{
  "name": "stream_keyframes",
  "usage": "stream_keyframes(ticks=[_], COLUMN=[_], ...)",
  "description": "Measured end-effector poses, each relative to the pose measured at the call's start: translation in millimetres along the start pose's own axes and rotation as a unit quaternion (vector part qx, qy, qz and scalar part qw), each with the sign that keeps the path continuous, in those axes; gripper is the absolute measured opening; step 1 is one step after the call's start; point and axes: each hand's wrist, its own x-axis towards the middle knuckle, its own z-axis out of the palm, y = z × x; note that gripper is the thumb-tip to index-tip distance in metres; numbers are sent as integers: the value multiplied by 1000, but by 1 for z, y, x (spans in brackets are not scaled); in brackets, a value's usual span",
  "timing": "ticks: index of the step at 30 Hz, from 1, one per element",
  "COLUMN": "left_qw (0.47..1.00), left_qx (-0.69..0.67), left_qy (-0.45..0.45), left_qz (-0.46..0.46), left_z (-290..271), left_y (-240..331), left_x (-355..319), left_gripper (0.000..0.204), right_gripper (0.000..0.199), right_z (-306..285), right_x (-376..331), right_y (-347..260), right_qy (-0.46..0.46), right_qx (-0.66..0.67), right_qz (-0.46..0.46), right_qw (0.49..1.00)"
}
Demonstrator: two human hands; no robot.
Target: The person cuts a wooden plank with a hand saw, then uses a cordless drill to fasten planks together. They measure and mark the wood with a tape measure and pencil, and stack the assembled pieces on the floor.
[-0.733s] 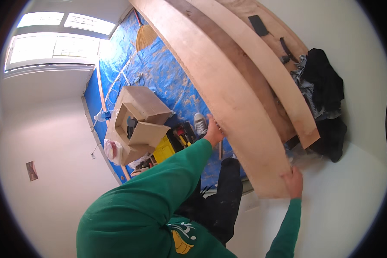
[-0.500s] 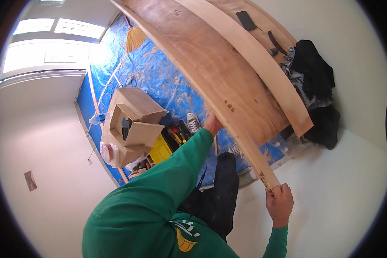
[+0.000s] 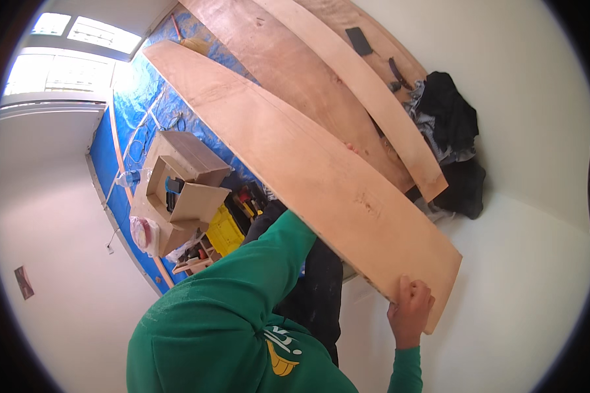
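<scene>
A long, pale plywood board (image 3: pixel 288 150) stretches slantwise before me, its broad face turned up. My right hand (image 3: pixel 411 311) is closed on its near edge close to the right end, fingers on top. My left arm passes beneath the board; only the fingertips of my left hand (image 3: pixel 352 147) show, curled over the far edge. The rest of that hand is hidden. Just beyond lies a wide reddish-brown wooden sheet (image 3: pixel 301 85), with a narrower pale plywood strip (image 3: pixel 373 98) along its far side.
A dark flat rectangular object (image 3: pixel 358 41) and black clothing (image 3: pixel 447 114) lie behind the strip. At left, a cardboard box (image 3: pixel 200 203) stands near a yellow toolbox (image 3: pixel 225 230), on the floor's blue tarp (image 3: pixel 105 147). A broom (image 3: pixel 195 44) lies near the windows.
The board has tipped from edge-on, so its broad face now shows and covers my left hand and the shoes. My right hand has turned with it, still gripping the end.
</scene>
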Motion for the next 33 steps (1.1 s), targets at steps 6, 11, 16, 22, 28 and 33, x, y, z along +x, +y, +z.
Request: stream_keyframes(ticks=[6,11,16,22,28,33], left_qw=[998,989,983,994,938,839], left_qx=[34,58,105,20,-174,-88], left_qy=[45,105,121,-91,-256,-498], left_qz=[35,86,90,57,-156,-202], left_z=[-28,-113,-163,-218,-312,-277], left_y=[61,146,198,242,297,297], left_x=[-58,-112,-125,-132,-111,-89], left_gripper=[56,55,54,52,50,63], right_gripper=[68,72,70,53,36,26], right_z=[-47,-76,-87,-78,-79,-76], right_x=[-20,-23,-50,-63,-64,-55], right_y=[-33,-53,-90,-130,-147,-150], right_qy=[-16,-45,-143,-187,-177,-137], right_qx=[-9,23,119,226,248,174], right_qz=[-58,-57,11,124,202,269], right_qw=[998,997,982,948,931,937])
